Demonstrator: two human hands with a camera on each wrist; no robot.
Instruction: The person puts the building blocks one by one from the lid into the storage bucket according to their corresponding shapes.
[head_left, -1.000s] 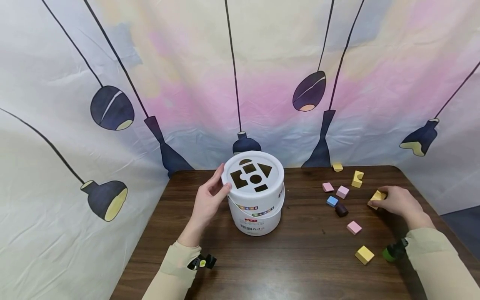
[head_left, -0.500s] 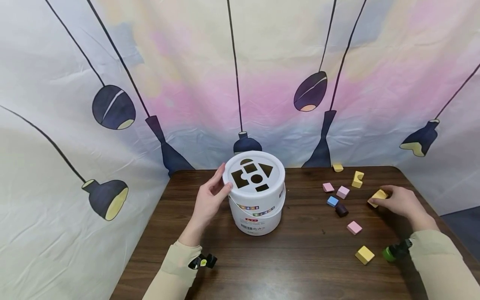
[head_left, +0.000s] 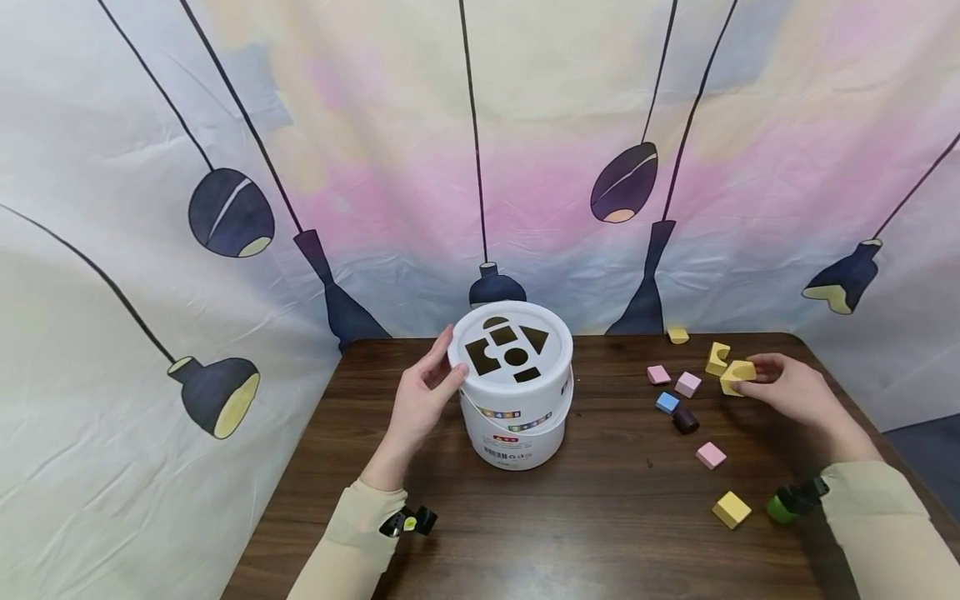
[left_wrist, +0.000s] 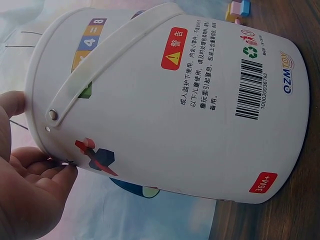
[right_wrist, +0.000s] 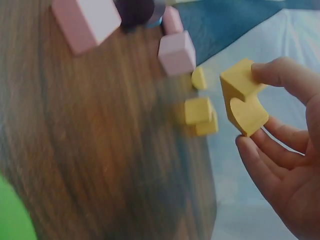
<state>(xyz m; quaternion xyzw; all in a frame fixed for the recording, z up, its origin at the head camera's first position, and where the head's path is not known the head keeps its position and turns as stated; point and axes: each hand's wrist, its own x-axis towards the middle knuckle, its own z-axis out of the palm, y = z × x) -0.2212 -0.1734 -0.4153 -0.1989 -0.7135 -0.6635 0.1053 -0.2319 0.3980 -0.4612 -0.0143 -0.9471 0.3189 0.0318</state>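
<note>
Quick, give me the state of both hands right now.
Left hand: holding the white bucket by its top edge, fingers against the side.
Right hand: holding a yellow notched block, pinched between thumb and fingers.

In the left wrist view, the white bucket (left_wrist: 150, 135) is showing "4 = 8" upper left, red "警告" label (left_wrist: 174, 48) upper centre, barcode (left_wrist: 248, 90) number "100020036792" and "QZMTOY" upper right, "36M+" lower right.
</note>
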